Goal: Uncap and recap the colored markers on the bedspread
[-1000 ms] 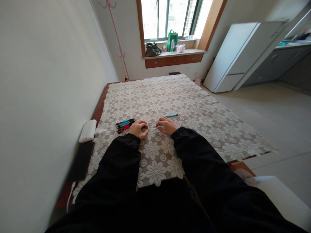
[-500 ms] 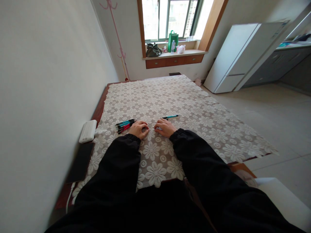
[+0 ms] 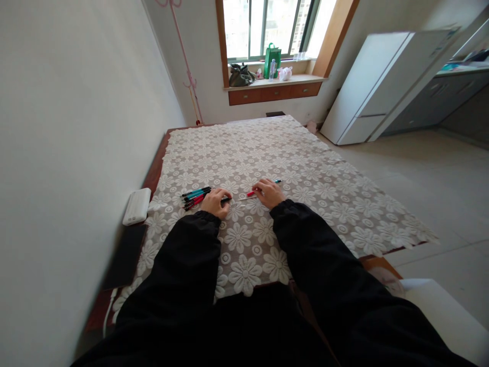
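Observation:
My left hand (image 3: 215,204) is closed around a small black pen part (image 3: 226,200) whose end shows at the fingertips. A thin pale rod, perhaps a pen refill (image 3: 241,199), lies in the gap between the two hands; which part it joins I cannot tell. In the fingers of my right hand (image 3: 269,192) is a red pen barrel (image 3: 250,193), its end pointing left. Just left of my left hand lie several teal pens (image 3: 196,192) and red pens (image 3: 194,202). Behind my right hand a teal pen (image 3: 278,181) is mostly hidden.
A flowered lace cloth (image 3: 244,153) covers the table. Along the wall at left are a white power bank (image 3: 136,206) and a dark flat object (image 3: 125,257) with a white cable (image 3: 108,316). Beyond stand a window sill with bags and a white fridge (image 3: 376,86).
My right hand has moved to the right, away from my left, with the red barrel now showing. The pale rod and black part have come into sight. My left hand barely moved.

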Demonstrator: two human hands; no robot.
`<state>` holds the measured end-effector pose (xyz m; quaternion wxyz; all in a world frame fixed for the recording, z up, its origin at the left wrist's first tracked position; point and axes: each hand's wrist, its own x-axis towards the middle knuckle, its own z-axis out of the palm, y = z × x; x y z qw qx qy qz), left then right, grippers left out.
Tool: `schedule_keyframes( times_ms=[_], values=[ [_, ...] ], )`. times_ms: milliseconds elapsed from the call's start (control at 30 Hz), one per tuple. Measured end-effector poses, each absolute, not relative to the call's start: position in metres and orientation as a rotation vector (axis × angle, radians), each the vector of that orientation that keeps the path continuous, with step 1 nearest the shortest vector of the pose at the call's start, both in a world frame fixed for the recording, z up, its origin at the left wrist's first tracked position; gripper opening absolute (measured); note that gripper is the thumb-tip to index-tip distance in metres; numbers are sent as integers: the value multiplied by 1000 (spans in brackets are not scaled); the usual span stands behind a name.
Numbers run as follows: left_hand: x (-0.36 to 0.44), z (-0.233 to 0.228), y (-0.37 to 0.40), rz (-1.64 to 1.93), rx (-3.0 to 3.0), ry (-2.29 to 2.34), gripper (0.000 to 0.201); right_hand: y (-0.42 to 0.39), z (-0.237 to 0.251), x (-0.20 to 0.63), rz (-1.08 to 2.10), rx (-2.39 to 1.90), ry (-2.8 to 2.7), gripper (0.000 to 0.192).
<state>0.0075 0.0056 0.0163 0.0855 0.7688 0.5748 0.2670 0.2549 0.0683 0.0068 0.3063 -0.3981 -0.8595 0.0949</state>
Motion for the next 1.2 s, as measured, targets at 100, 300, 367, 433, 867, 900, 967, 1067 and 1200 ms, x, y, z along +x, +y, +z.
schedule_keyframes(
  times_ms=[100, 300, 367, 433, 867, 900, 967, 1067, 1200],
  values=[
    [8, 16, 6, 759, 2277, 1757, 31, 74, 6, 262, 221, -1093, -2260, 17],
    [7, 11, 9, 754, 2253, 1787, 31, 75, 3, 262, 196, -1093, -2295, 19],
    [6, 8, 11, 771, 2255, 1786, 26, 75, 2, 262, 189, -1126, -2304, 19],
    [5, 7, 12, 788, 2251, 1773, 21, 76, 2, 263, 193, -1172, -2319, 18],
    [3, 2, 17, 776, 2291, 1714, 17, 71, 9, 262, 178, -1342, -2344, 21],
    [3, 2, 16, 779, 2293, 1708, 17, 71, 9, 262, 176, -1341, -2343, 21],
    [4, 3, 16, 797, 2295, 1692, 16, 71, 8, 261, 171, -1330, -2338, 21],
    [5, 6, 13, 846, 2307, 1663, 16, 71, 7, 261, 164, -1308, -2328, 20],
    [7, 10, 9, 844, 2342, 1638, 13, 73, 5, 261, 169, -1283, -2310, 16]
  ],
)
